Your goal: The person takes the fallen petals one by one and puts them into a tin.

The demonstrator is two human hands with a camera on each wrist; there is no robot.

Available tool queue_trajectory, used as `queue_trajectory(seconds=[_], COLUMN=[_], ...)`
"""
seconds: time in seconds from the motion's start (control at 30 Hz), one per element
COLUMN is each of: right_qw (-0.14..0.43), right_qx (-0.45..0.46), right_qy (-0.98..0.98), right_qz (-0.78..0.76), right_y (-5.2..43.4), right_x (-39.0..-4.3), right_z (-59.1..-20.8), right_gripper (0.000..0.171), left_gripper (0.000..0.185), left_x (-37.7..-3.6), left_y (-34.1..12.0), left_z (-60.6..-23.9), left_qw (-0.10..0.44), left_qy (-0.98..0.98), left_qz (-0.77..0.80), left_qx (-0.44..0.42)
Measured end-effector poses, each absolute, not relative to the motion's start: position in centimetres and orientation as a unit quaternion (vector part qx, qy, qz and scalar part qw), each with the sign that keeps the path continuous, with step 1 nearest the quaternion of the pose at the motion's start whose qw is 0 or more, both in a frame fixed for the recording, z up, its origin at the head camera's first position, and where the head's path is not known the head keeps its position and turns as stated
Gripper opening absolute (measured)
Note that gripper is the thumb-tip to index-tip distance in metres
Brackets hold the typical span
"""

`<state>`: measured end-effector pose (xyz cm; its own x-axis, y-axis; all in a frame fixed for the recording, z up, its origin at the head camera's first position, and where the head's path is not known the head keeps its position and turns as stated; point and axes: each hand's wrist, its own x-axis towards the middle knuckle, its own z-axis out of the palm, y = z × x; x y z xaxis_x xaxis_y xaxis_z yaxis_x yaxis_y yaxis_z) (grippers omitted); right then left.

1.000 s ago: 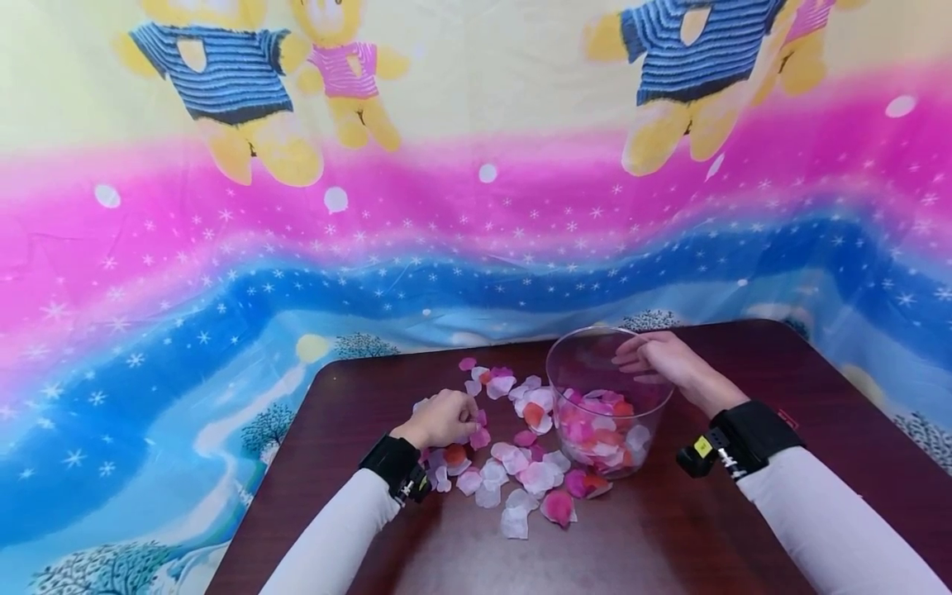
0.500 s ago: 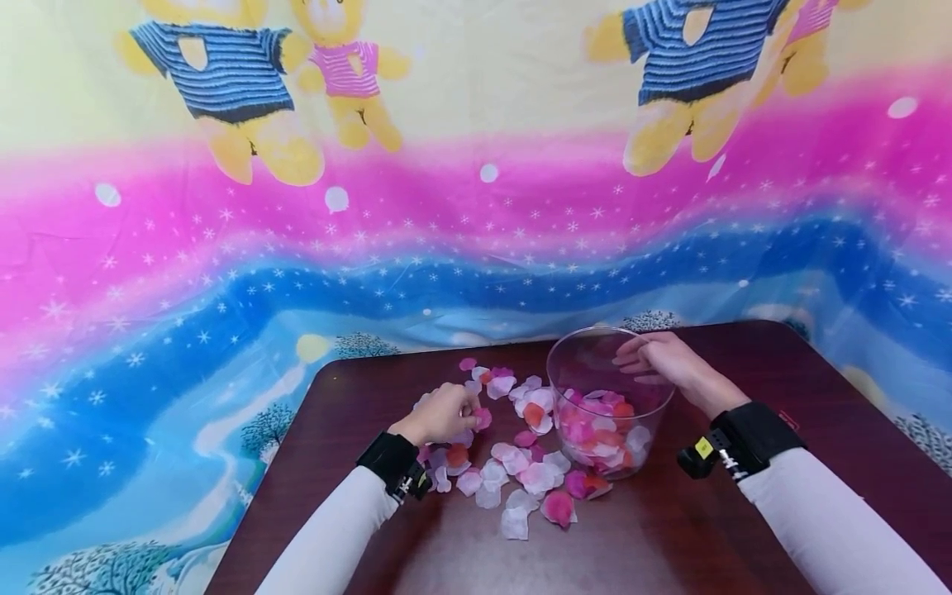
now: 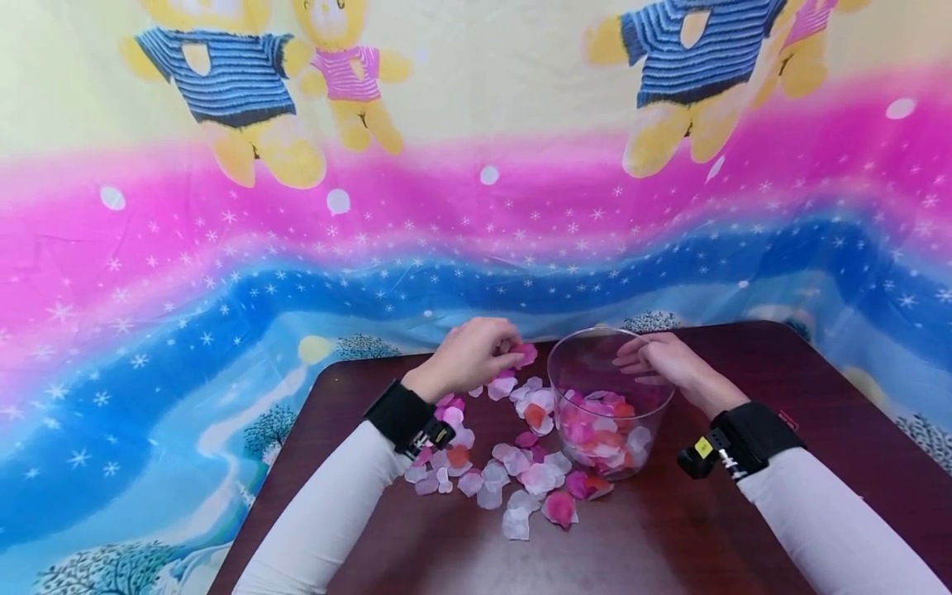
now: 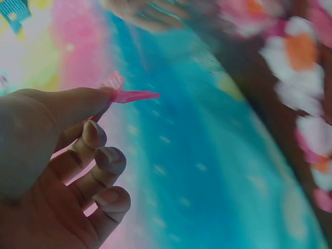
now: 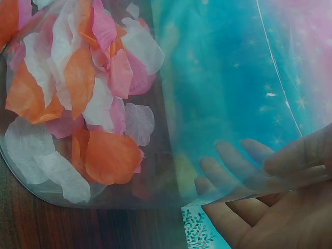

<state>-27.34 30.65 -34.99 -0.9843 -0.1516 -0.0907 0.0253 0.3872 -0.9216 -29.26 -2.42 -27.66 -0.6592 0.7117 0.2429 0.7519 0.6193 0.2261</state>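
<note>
Petal point(image 3: 525, 355) pinched in left hand point(image 3: 470, 354): featherlight, limp (likely fabric); fingertip edge-hold suffices. Right hand point(image 3: 662, 359) grips clear bowl point(image 3: 610, 402) rim.

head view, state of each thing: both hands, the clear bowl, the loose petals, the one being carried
left hand: raised, pinching a pink petal
pink petal: held in the air beside the bowl rim
right hand: gripping the bowl rim
clear bowl: upright, partly filled with petals
loose petals: scattered flat on the table
</note>
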Motion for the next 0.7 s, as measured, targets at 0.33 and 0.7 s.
queue_trajectory(seconds=[0.33, 0.7], right_qw=[0.090, 0.083], right_qx=[-0.031, -0.030], right_qy=[0.831, 0.830], right_qz=[-0.548, -0.551], right_y=[30.3, 30.6], right_x=[-27.6, -27.5], right_z=[-34.9, -35.0], right_gripper=[0.049, 0.047], left_gripper=[0.016, 0.024], left_x=[-27.8, -28.5], left_y=[2.8, 3.0], left_z=[-27.2, -28.5], left_qw=[0.039, 0.028], left_qy=[-0.866, -0.875], left_qz=[-0.149, -0.137], left_qx=[-0.476, -0.464])
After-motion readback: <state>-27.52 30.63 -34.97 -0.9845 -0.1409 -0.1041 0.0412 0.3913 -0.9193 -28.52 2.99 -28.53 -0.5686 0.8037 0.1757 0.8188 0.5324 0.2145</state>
